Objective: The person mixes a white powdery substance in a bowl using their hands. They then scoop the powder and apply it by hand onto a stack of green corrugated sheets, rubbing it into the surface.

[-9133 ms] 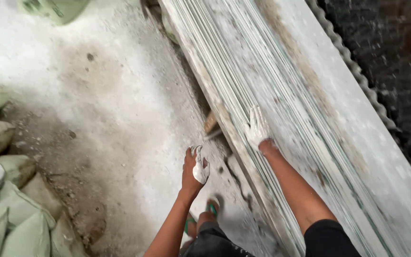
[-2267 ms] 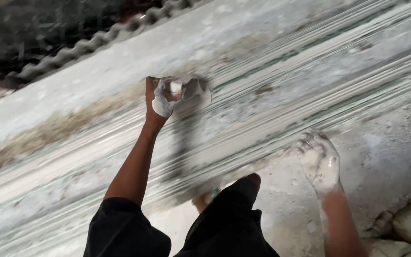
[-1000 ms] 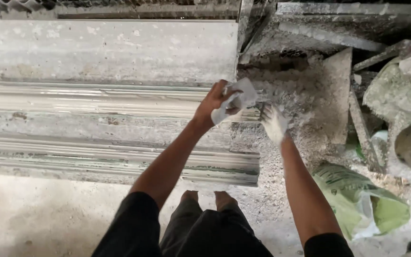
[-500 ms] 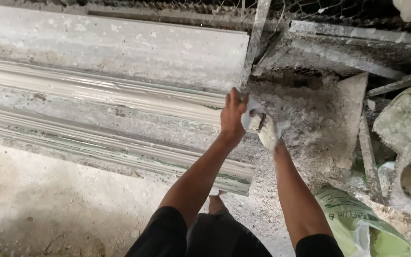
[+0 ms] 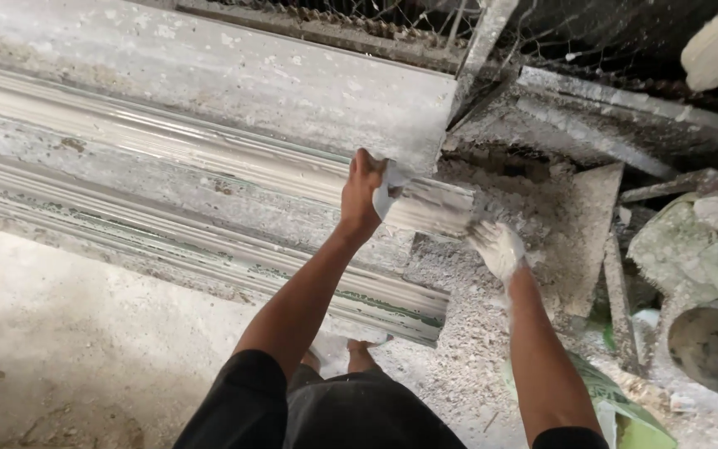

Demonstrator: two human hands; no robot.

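A: Plaster all over both hands, and it looks wet. The left hand [image 5: 365, 193] has its grip wrapped over the end of the pale moulding [image 5: 209, 158], with a white lump of plaster [image 5: 386, 193] pressed between palm and profile.

B: And the right hand [image 5: 496, 246]?

A: Fingers loosely spread and coated white, holding nothing, hovering just past the moulding's cut end above the rubble heap [image 5: 492, 333].

B: Where does the moulding lie?

A: Along the long bench [image 5: 126, 66], running off to the left, with a second ribbed strip [image 5: 251, 258] nearer the person.

B: So what might go wrong?

A: Likely a smeared or dented profile if the left hand presses unevenly; soft plaster would take the mark. The end also looks fragile, so a knock from the right hand could chip it. Loose crumbs from the heap could get dragged into the wet surface
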